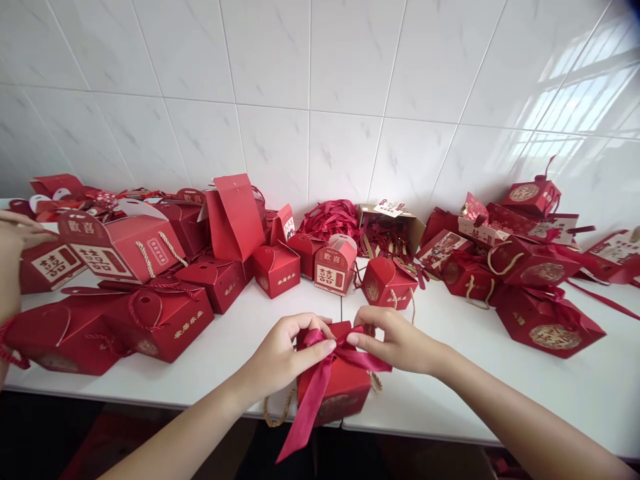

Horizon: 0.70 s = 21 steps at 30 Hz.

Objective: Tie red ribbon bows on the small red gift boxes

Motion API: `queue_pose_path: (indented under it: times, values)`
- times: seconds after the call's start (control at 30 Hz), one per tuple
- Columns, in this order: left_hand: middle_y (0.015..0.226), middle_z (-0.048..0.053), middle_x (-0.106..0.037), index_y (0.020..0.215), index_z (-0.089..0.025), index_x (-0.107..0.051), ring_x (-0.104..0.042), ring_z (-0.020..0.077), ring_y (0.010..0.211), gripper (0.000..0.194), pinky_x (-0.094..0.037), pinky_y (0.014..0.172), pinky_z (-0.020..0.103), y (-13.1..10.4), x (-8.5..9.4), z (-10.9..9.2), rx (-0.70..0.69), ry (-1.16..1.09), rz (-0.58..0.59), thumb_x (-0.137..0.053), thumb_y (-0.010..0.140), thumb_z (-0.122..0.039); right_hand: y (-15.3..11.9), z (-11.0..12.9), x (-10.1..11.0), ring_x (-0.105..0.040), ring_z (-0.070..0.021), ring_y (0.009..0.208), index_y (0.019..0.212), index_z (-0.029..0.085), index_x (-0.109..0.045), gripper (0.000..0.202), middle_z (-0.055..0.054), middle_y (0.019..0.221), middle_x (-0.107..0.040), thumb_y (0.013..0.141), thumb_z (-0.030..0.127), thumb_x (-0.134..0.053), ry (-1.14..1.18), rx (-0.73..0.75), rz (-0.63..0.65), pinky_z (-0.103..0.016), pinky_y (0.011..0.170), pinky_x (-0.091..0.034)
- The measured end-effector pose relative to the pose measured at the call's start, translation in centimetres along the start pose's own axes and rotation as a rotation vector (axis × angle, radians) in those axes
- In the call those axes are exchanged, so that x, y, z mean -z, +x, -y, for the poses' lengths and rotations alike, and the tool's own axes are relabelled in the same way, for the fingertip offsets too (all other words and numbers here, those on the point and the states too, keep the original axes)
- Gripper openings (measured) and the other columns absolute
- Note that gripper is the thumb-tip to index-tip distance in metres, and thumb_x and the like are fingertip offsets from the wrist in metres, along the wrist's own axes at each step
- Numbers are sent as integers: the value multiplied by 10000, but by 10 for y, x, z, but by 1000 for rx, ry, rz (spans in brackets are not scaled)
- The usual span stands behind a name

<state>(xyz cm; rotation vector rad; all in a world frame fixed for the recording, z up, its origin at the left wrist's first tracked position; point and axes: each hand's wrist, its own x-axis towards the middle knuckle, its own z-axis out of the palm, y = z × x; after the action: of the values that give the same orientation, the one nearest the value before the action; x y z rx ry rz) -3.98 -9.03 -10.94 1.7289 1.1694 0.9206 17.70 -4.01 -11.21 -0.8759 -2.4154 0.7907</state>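
Note:
A red gift box [345,390] with twisted rope handles sits at the table's front edge, right before me. A crimson satin ribbon [313,410] is looped in a bow on its top, one tail hanging past the front edge. My left hand [295,343] pinches the bow's left side between thumb and fingers. On the other side, my right hand [387,339] grips the ribbon's right loop near the knot. Both hands rest close to the box top, and the knot lies partly hidden between the fingertips.
Several red boxes [165,320] crowd the white table [425,400] on the left; more with ribbons [553,320] stand at right. A ribbon heap [330,219] and an open cardboard box [413,230] lie by the tiled wall. Another person's arm [10,267] reaches in at far left.

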Motion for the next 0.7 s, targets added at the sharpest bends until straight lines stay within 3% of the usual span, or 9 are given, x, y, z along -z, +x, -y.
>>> queue_pose_path:
  times: [0.1,0.2,0.33,0.43,0.53,0.7]
  values:
    - [802,30,-678,614,-196,-483,-619,238,990,282,-465,880,344,2,-5,-1,13,-18,-43,-642,792,-347,0,2,1,-469,-108,636,717,154,-571,332,-9,703,-519,942,381,-483,-44,118,40,-238,606,-404]
    - [802,25,-685,637,-192,-559,-639,214,869,242,-483,811,331,5,-10,-1,35,-9,-90,-665,777,-359,2,5,4,-477,-118,656,746,156,-590,286,-17,718,-513,946,332,-484,-68,173,2,-243,616,-410]
    - [836,37,-706,665,-199,-627,-621,248,1034,181,-476,872,339,7,-13,2,33,20,-108,-686,757,-343,5,9,4,-519,-142,725,750,150,-590,267,-60,808,-547,947,290,-476,-112,198,-77,-273,680,-441]
    - [723,34,-686,559,-211,-514,-574,268,1153,280,-460,925,350,7,-14,5,34,41,-117,-682,752,-324,5,9,0,-522,-137,700,754,152,-579,281,-62,808,-549,961,277,-436,-133,166,-88,-266,663,-439]
    - [659,26,-657,528,-222,-422,-572,272,1162,350,-465,928,362,8,-14,6,34,49,-119,-674,751,-319,3,9,-3,-495,-124,654,734,158,-558,292,-41,754,-535,965,269,-419,-159,130,-101,-244,621,-408]
    - [717,38,-692,531,-223,-425,-561,270,1185,351,-464,943,364,9,-13,6,45,48,-108,-671,756,-335,4,8,-3,-433,-104,587,667,164,-503,303,-4,661,-499,949,259,-449,-140,74,-140,-227,572,-344]
